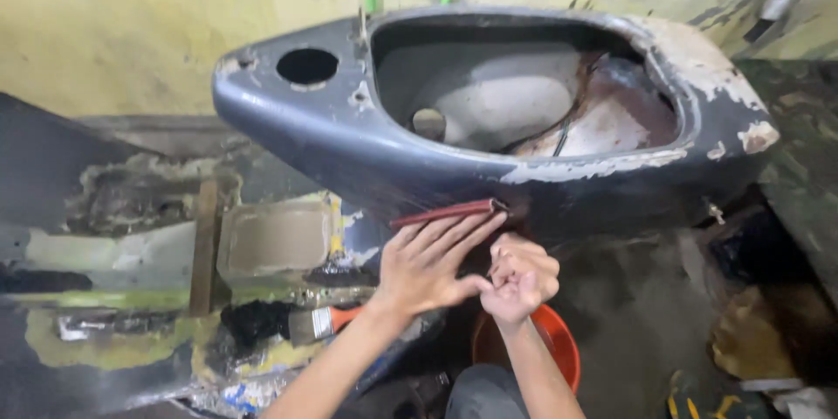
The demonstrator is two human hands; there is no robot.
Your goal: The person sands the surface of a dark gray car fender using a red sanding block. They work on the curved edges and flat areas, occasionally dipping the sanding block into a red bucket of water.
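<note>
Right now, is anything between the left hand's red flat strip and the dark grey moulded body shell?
Nothing visible: the red flat strip under the left hand lies directly against the dark grey moulded body shell.

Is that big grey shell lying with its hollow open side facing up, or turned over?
Open side up. The grey shell shows its hollow interior and a round hole beside it, while the left hand presses a reddish sheet against its outer side.

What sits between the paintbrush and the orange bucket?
In the head view, the left hand's forearm crosses between the paintbrush and the orange bucket.
</note>
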